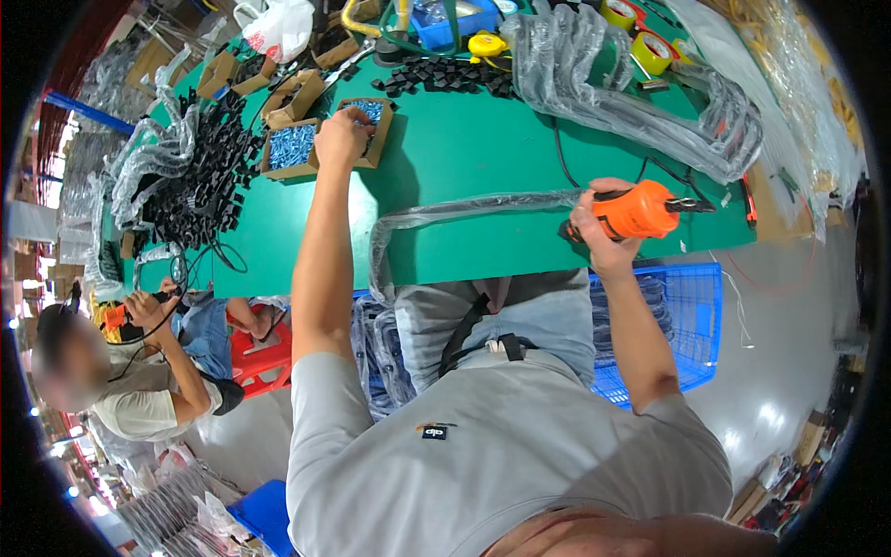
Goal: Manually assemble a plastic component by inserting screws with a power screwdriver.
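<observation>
My left hand (343, 138) reaches over two small cardboard boxes. Its curled fingers dip into the right box (374, 156), which holds blue screws (369, 109); whatever they pinch is hidden. More blue screws (290, 146) fill the left box (295, 173). On the right, my right hand (603, 227) is closed around an orange electric screwdriver (640, 212), its tip pointing right. Close beside that hand ends a bent dark tube (464, 208) wrapped in clear plastic, lying along the table's near edge with its left end bent toward me.
Black plastic pieces (200, 176) are heaped at left on the green table (445, 148). Wrapped bent tubes (640, 116) lie at the far right near tape rolls (652, 53). A blue crate (696, 325) stands below the table. At left sits a co-worker (158, 371).
</observation>
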Demonstrator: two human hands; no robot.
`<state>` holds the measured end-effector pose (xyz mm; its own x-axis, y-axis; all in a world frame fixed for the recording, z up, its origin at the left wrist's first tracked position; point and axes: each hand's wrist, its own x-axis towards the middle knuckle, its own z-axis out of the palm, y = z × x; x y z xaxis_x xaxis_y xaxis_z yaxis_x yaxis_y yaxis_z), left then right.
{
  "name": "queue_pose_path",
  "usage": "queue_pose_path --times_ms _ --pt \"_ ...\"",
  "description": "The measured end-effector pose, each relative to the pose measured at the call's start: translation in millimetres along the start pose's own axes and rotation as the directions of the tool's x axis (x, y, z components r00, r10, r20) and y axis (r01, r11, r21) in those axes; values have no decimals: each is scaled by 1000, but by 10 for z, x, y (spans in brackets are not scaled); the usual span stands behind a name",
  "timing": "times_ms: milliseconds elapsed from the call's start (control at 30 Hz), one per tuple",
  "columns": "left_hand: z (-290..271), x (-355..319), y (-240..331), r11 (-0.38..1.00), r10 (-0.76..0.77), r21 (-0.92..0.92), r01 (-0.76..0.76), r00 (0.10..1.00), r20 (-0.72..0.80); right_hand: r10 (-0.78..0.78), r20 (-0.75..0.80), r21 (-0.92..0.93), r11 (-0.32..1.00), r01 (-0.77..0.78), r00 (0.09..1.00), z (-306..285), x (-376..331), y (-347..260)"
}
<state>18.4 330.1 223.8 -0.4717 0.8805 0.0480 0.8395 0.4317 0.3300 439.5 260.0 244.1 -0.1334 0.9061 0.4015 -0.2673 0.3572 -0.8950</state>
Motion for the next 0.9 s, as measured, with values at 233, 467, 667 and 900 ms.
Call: queue_pose_path --times_ms 233,467,667,900 --pt "-2 -14 -121 983 42 -170 -73 983 -179 -61 -15 55 997 62 998 22 -88 -54" --pt "-114 -585 347 760 208 -493 -423 877 -432 28 29 87 996 -31 999 89 -51 -411" --pt "-3 -1780 1000 411 318 -862 -298 933 -171 -220 354 15 973 229 909 408 -113 -715" --pt "222 -2458 937 308 307 -950 -47 950 53 -122 126 276 958 84 984 217 145 -757"
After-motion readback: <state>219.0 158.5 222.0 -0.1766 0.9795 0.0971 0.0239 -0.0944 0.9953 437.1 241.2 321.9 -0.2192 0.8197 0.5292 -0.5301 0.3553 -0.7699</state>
